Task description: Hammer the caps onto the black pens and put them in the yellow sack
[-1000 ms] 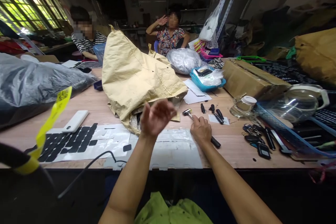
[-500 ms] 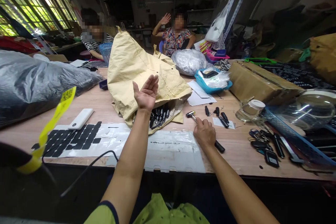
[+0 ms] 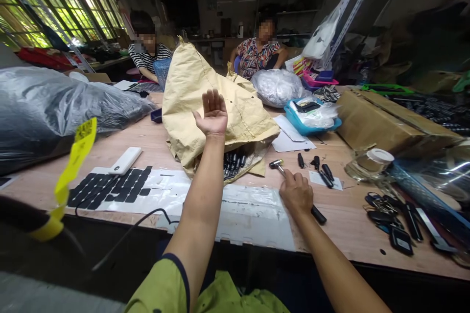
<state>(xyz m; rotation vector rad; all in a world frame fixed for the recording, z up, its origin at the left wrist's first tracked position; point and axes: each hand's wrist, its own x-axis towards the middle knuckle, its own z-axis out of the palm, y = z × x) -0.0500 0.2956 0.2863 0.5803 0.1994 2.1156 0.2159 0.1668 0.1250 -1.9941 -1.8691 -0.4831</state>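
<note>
My left hand [image 3: 213, 115] is raised with its palm up and fingers outstretched, holding nothing. Behind it stands a large tan paper sack [image 3: 191, 88], its mouth lying toward me with several black cylindrical parts [image 3: 233, 164] inside. My right hand [image 3: 295, 190] rests on the table, its fingers closed around a small hammer [image 3: 276, 163]. The hammer's black grip end sticks out below the hand. Just right of it lie several loose black parts [image 3: 325, 176], some on a white card. A white sheet [image 3: 253, 220] covers the table's front edge between my arms.
At left are a grey plastic bag [image 3: 66, 112], a white power bank [image 3: 125, 160] and black stickers [image 3: 110, 186]. Keys [image 3: 380, 203], a glass jar [image 3: 367, 166], a cardboard box [image 3: 378, 122] and a blue basket [image 3: 312, 124] stand right. Two people sit across the table [image 3: 338, 220].
The view has swung slightly left. My left hand has lifted a little, its fingers pointing more upward. The person at the back has lowered a raised hand. My right hand keeps the hammer.
</note>
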